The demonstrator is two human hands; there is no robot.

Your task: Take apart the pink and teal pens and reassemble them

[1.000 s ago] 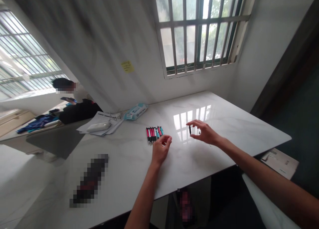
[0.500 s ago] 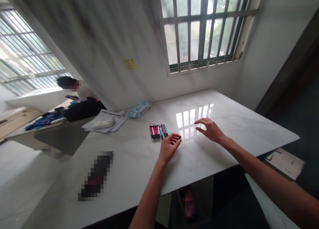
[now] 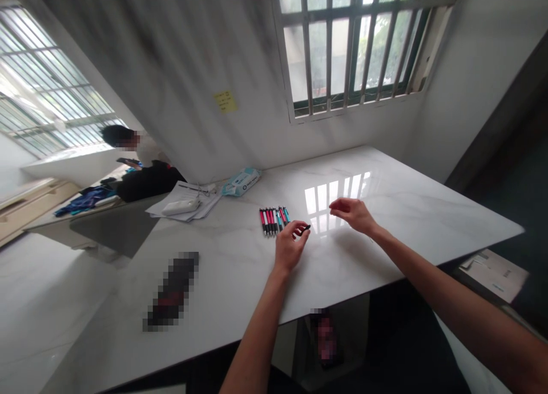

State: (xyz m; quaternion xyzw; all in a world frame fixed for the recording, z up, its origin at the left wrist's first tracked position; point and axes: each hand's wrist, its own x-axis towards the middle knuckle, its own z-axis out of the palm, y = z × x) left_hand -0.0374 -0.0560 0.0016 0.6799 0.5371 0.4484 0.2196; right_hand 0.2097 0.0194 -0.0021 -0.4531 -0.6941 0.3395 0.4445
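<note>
My left hand [image 3: 290, 246] is closed just above the table, in front of a row of pens. A small black piece [image 3: 305, 229] sticks out between its thumb and fingertips; the rest of it is hidden by the fingers. To the right, my right hand [image 3: 354, 216] hovers over the window's reflection with thumb and fingers pressed together. Whatever is in that pinch, if anything, is too small to make out. Several pens [image 3: 269, 221] with red, white and teal barrels lie side by side, the nearest ones partly behind my left hand.
On the white marbled table [image 3: 231, 285] are a wipes pack [image 3: 242, 182], papers [image 3: 188, 191] with a white device [image 3: 181, 206] on them, and a blurred-out dark object [image 3: 173, 291]. A person [image 3: 148, 151] sits at the far left. Cartons [image 3: 492, 275] stand beyond the right edge.
The fingers of my right hand have come together from a spread pose. My left hand keeps its hold, and more of the black piece shows. The whole view has shifted slightly.
</note>
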